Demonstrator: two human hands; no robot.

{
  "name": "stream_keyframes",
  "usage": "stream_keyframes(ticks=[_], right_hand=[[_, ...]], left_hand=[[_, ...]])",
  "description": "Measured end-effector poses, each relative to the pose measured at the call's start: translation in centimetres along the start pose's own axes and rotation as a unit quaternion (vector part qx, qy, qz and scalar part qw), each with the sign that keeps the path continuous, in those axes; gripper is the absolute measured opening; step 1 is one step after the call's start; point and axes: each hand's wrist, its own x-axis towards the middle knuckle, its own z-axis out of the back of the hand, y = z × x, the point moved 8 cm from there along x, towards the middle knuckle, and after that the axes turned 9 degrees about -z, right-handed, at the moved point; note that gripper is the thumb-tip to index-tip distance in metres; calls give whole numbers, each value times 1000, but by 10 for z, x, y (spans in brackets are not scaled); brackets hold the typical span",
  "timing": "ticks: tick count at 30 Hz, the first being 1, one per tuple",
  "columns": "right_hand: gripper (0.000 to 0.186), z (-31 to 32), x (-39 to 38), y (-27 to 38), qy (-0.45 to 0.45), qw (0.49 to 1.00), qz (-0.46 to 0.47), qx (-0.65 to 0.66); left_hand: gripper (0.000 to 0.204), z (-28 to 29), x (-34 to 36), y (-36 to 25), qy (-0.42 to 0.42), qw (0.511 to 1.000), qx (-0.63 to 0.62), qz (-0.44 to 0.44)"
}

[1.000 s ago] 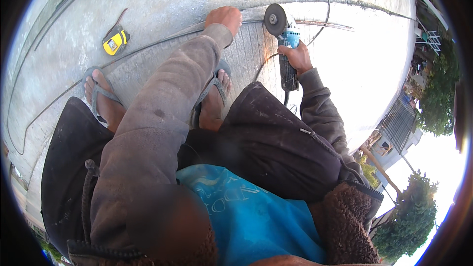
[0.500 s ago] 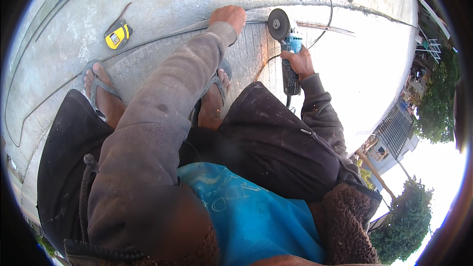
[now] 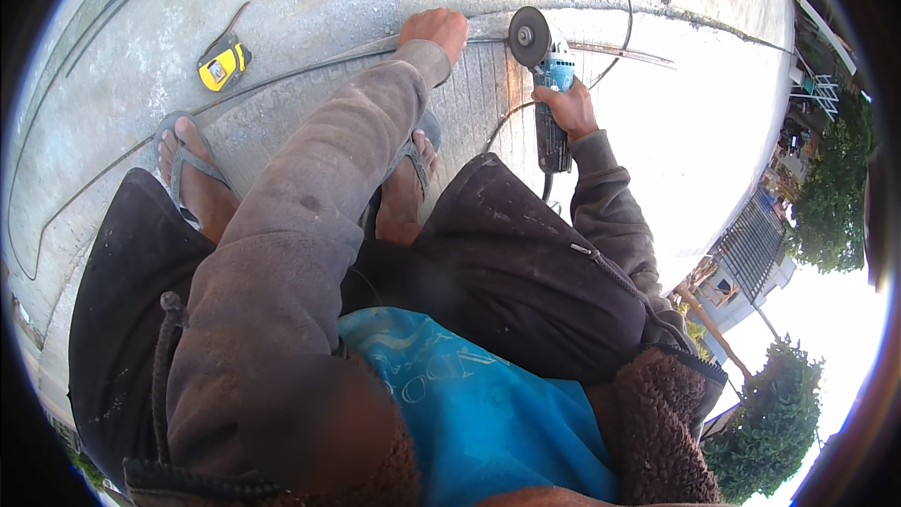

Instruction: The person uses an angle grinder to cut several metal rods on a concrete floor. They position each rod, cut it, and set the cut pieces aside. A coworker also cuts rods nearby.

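Note:
My left hand (image 3: 433,38) is closed round a thin metal rod (image 3: 490,40) lying along the concrete groove, between my sandalled feet and the grinder. In my right hand (image 3: 569,109) is an angle grinder (image 3: 554,70), blue and black, its dark disc (image 3: 528,36) upright just right of my left fist, near the rod. The grinder's black cord (image 3: 509,120) loops across the ground. A yellow tape measure (image 3: 224,63) lies on the concrete (image 3: 291,0) at upper left, beyond my left foot (image 3: 199,181).
More long thin rods (image 3: 117,2) lie at the far left. Another cord stretch (image 3: 626,9) runs off toward the top. At the right rim stand a white metal rack (image 3: 818,94), a dark railing (image 3: 751,249) and trees (image 3: 760,413).
The whole view has shifted slightly, and both hands appear a little farther right than a second ago. The grinder has moved only slightly; both hands keep their grips.

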Motion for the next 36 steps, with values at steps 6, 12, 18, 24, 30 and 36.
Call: stream_keyframes(ticks=[6,12,18,24,30,36], right_hand=[[50,0,-3,-4,6,1000,-5,-2],[53,0,-5,-12,10,1000,-11,-24],[51,0,-1,-10,4,1000,-2,-10],[48,0,-2,2,1,1000,-3,-3],[46,2,2,0,3,1000,-6,-2],[48,0,-2,-4,4,1000,-11,1]], left_hand=[[15,3,-2,-2,-7,1000,5,1],[16,1,-1,0,-7,1000,-2,3],[16,4,-3,-4,11,1000,0,10],[15,3,-2,-1,-18,1000,3,7],[15,1,-1,-2,-12,1000,8,0],[17,6,-4,-4,-14,1000,-1,7]])
